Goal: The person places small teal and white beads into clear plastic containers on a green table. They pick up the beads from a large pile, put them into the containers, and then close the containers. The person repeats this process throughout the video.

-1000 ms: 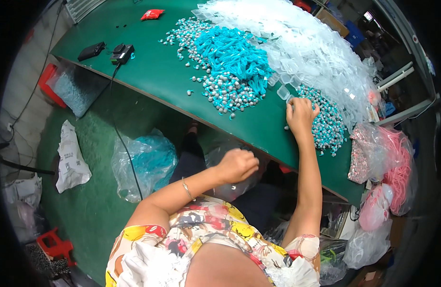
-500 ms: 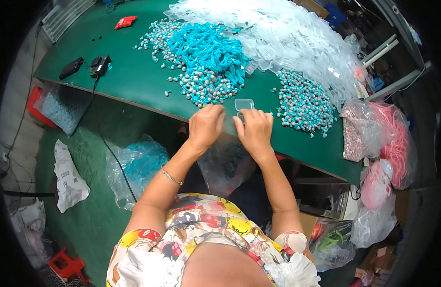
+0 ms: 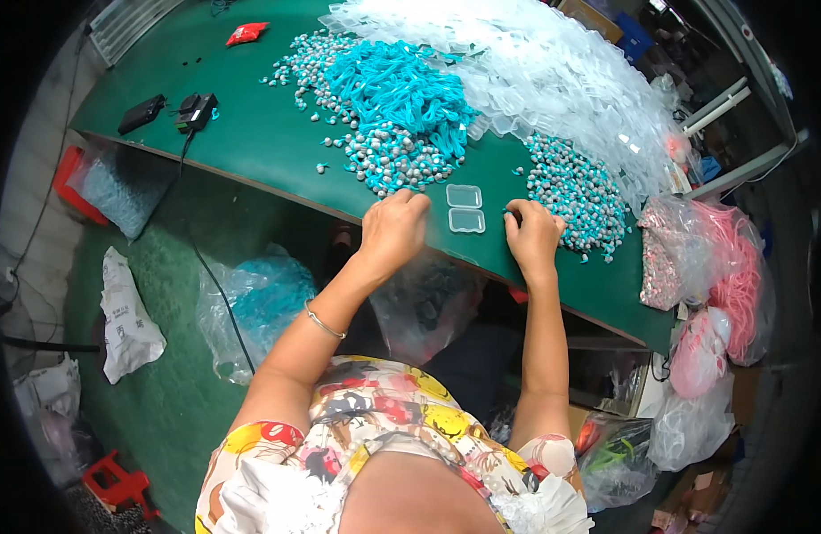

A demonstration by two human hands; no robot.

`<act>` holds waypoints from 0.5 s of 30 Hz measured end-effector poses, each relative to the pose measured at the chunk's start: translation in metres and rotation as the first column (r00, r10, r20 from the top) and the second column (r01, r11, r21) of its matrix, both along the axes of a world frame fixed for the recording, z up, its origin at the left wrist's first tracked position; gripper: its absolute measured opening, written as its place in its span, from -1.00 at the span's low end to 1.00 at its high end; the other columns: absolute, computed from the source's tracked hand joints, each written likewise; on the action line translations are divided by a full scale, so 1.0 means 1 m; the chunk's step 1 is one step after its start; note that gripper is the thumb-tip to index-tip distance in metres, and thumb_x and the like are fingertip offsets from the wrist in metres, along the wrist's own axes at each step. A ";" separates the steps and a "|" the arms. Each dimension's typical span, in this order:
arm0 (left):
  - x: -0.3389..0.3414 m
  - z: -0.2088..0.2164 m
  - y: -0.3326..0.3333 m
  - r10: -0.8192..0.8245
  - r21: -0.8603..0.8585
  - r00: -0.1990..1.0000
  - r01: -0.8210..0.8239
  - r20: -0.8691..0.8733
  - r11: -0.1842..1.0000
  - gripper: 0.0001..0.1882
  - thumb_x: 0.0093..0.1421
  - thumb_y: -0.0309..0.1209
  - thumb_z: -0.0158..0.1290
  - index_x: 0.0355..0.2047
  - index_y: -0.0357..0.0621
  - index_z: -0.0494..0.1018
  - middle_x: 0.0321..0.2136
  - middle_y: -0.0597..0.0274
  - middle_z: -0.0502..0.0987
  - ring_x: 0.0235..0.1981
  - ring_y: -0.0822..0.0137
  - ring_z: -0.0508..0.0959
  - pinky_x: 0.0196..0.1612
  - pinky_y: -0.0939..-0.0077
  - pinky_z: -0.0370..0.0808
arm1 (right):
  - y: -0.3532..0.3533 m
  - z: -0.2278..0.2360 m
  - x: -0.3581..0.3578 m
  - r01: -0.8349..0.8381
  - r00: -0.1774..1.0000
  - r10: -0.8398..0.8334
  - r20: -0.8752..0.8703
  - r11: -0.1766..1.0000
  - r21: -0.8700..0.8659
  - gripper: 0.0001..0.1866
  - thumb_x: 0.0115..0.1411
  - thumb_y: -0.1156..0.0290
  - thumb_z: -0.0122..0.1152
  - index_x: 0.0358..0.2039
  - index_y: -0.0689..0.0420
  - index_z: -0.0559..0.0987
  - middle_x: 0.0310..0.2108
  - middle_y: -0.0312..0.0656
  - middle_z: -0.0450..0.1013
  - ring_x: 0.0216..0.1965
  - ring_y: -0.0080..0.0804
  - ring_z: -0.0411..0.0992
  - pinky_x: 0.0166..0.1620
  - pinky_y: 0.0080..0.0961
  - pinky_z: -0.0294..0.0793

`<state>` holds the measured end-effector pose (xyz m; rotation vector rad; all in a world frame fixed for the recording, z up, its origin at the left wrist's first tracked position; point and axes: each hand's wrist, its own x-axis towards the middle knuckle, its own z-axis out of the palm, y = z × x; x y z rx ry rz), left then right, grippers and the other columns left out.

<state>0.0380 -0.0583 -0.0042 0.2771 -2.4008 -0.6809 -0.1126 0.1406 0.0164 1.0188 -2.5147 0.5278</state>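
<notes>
A clear plastic case (image 3: 466, 220) lies opened flat on the green table near its front edge, its two halves one behind the other. Left of it, my left hand (image 3: 395, 233) is closed, fingertips together, just in front of a pile of small teal-and-grey plug-like pieces (image 3: 388, 158). What those fingers hold, if anything, is hidden. My right hand (image 3: 535, 236), fingers curled, is at the left edge of another pile of such pieces (image 3: 578, 187). A small dark-teal bit shows at its fingertips. Neither hand touches the case.
Teal cords (image 3: 401, 89) lie heaped behind the left pile. A large mound of clear cases (image 3: 553, 71) spreads across the back. Black devices (image 3: 195, 111) with a cable and a red packet (image 3: 247, 34) lie at left. Bags of pink cords (image 3: 735, 267) hang right; a bag of teal material (image 3: 272, 298) is below.
My right hand has moved right, off the clear case to the right pile. The case now lies fully in sight. My left hand stays closed by the left pile. The view has shifted slightly.
</notes>
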 end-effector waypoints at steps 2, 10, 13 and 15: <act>0.000 0.001 0.000 -0.008 0.008 1.000 0.009 -0.013 1.000 -0.91 0.13 -0.52 0.09 -0.33 -0.10 0.49 -0.40 0.11 0.49 -0.37 -0.01 0.54 -0.33 0.11 0.48 | -0.002 0.000 0.001 -0.043 0.994 0.054 0.097 0.993 -0.111 -0.87 0.03 0.41 0.34 -0.35 0.02 0.63 -0.37 -0.30 0.54 -0.28 -0.31 0.49 -0.08 -0.20 0.23; -0.004 0.005 0.006 -0.052 0.225 0.996 0.065 -0.067 0.972 -0.85 0.16 -0.54 0.10 -0.25 -0.15 0.55 -0.39 0.11 0.52 -0.40 0.11 0.57 -0.34 0.26 0.50 | -0.011 0.015 0.021 -0.304 0.907 0.349 0.234 0.929 -0.210 -0.84 0.01 0.47 0.36 -0.35 0.03 0.60 -0.38 -0.36 0.54 -0.34 -0.38 0.48 -0.10 -0.34 0.25; -0.014 0.001 0.011 -0.121 0.410 0.981 0.174 -0.153 0.896 -0.84 0.15 -0.54 0.10 -0.23 -0.19 0.56 -0.40 0.14 0.53 -0.45 0.24 0.55 -0.36 0.37 0.49 | -0.014 0.010 0.017 -0.325 0.903 0.363 0.231 0.927 -0.189 -0.85 0.02 0.45 0.35 -0.36 0.02 0.61 -0.37 -0.35 0.54 -0.27 -0.34 0.49 -0.07 -0.29 0.25; -0.020 0.002 0.017 -0.134 0.517 0.983 0.180 -0.126 0.837 -0.84 0.14 -0.52 0.12 -0.25 -0.20 0.56 -0.42 0.16 0.54 -0.48 0.31 0.52 -0.38 0.42 0.47 | -0.015 0.007 0.015 -0.342 0.897 0.377 0.229 0.922 -0.180 -0.86 0.02 0.45 0.35 -0.35 0.02 0.61 -0.37 -0.35 0.54 -0.24 -0.34 0.48 -0.06 -0.27 0.24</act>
